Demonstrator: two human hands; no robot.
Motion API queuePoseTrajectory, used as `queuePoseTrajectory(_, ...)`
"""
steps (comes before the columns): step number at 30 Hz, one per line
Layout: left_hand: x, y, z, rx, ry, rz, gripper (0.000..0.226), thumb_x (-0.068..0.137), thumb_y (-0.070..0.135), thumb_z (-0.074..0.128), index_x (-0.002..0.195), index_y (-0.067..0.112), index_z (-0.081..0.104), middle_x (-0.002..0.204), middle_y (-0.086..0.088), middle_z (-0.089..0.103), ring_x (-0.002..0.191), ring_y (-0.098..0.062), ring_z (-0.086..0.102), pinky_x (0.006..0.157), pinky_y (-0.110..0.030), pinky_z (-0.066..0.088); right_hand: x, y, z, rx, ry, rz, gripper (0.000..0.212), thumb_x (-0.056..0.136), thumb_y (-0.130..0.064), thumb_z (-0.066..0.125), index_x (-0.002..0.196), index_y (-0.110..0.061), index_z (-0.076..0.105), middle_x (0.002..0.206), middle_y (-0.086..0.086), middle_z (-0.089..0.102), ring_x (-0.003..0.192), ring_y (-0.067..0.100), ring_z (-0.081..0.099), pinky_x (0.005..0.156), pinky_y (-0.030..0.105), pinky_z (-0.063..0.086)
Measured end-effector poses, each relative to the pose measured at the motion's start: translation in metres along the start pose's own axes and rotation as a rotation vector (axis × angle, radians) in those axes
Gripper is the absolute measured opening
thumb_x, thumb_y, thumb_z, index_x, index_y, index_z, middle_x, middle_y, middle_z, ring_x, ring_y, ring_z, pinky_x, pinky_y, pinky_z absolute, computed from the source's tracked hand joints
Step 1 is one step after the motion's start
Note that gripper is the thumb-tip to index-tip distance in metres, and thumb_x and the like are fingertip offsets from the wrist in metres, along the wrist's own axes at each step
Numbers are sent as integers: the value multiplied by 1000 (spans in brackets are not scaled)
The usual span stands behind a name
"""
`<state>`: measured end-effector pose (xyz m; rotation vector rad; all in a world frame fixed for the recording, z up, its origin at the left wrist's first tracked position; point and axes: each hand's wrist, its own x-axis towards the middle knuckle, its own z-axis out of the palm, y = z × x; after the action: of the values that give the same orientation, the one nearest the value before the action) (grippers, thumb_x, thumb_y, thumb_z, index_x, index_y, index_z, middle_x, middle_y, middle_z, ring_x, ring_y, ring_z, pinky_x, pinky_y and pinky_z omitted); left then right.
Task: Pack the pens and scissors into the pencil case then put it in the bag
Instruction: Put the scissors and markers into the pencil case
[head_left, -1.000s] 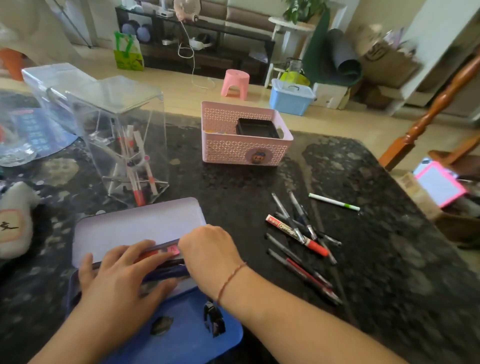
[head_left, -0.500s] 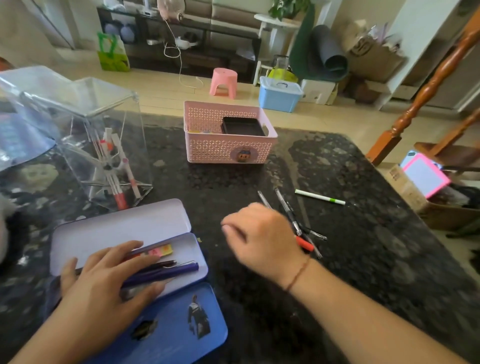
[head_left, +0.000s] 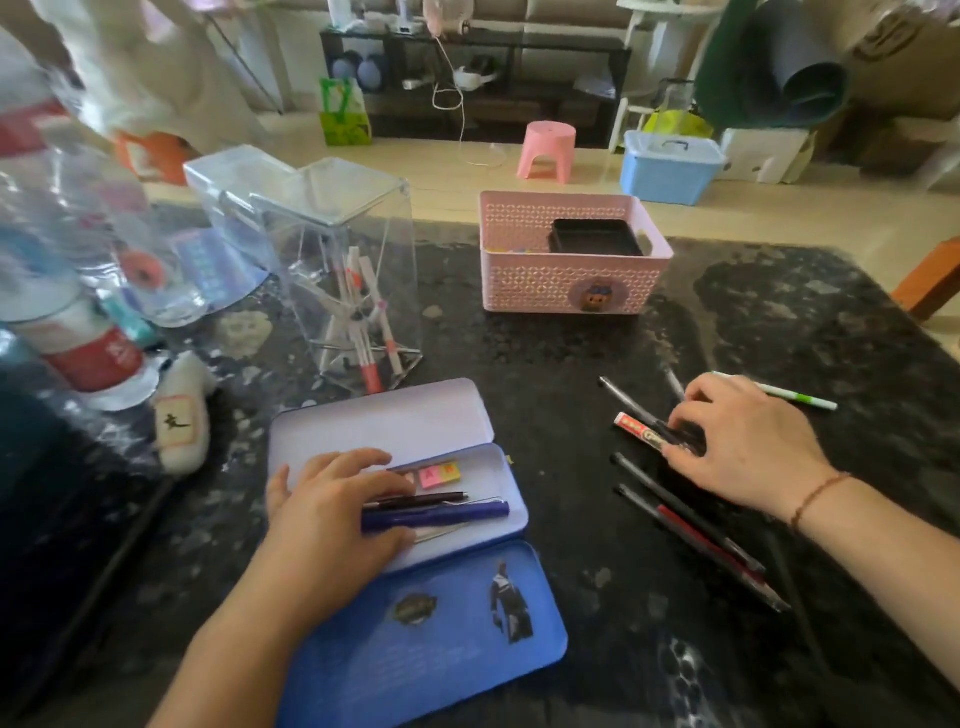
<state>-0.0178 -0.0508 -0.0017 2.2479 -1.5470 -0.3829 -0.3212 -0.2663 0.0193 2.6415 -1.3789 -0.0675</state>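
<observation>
Pencil case (head_left: 415, 519), a blue hinged metal tin with a pale lilac interior, lies open on the black speckled stone table (head_left: 545, 395), directly in front of the person. Only one view is supplied, the head camera.

Head view: the left hand (head_left: 332, 519) rests flat on the inner tray with fingers spread and nothing gripped; in my judgement it steadies the tin and pins the contents. Under its fingertips lie a dark purple pen (head_left: 441, 512) and a slimmer dark pen (head_left: 421, 500), both lengthwise in the tray. Pink and yellow sticky tabs (head_left: 439, 474) sit at the tray's far edge; their lettering is too blurred to read.

The right hand (head_left: 743, 447) reaches to the loose pens well to the right of the case. Its fingers curl onto a dark pen (head_left: 631, 404) and a white-and-red labelled marker (head_left: 641, 430); whether a grasp is closed cannot be told. Two black-and-red pens (head_left: 691, 525) lie just nearer, and a white pen with green tip (head_left: 784, 397) lies beyond the hand.

No scissors can be identified. A clear plastic bag (head_left: 353, 260) stands behind the case, likely kept close as the destination, beside a pink perforated plastic basket (head_left: 566, 270). The marker's printing is illegible.
</observation>
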Motion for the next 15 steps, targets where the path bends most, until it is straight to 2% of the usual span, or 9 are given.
queuePoseTrajectory(4, -1, 1, 1, 0, 25, -12, 32, 72, 47, 74, 103, 47, 65, 129, 21, 50, 126, -10, 35, 113, -52, 6, 0, -3, 2, 15, 60, -15, 48, 67, -50, 72, 108, -30, 58, 106, -4, 51, 92, 21, 56, 64, 32, 51)
queuePoseTrajectory(8, -2, 1, 1, -21, 38, -23, 31, 72, 47, 73, 103, 46, 66, 126, 22, 52, 124, -10, 37, 112, -52, 5, 0, -3, 4, -18, 30, -75, 30, 70, -50, 69, 93, -32, 63, 101, -5, 52, 89, 21, 57, 65, 33, 51)
queuePoseTrajectory(10, -2, 0, -2, -27, 24, -22, 31, 74, 46, 73, 103, 47, 64, 128, 23, 51, 126, -9, 36, 113, -53, 5, 0, -3, 5, -39, 23, -55, 27, 72, -54, 66, 88, -33, 63, 99, -6, 53, 88, 20, 56, 66, 32, 51)
queuePoseTrajectory(15, -9, -15, -24, -77, -58, -52, 36, 71, 43, 76, 102, 53, 59, 129, 25, 46, 130, -7, 30, 113, -57, 8, -3, -7, 7, -41, 54, -53, 21, 69, -48, 72, 76, -30, 65, 92, -6, 54, 83, 20, 51, 61, 35, 51)
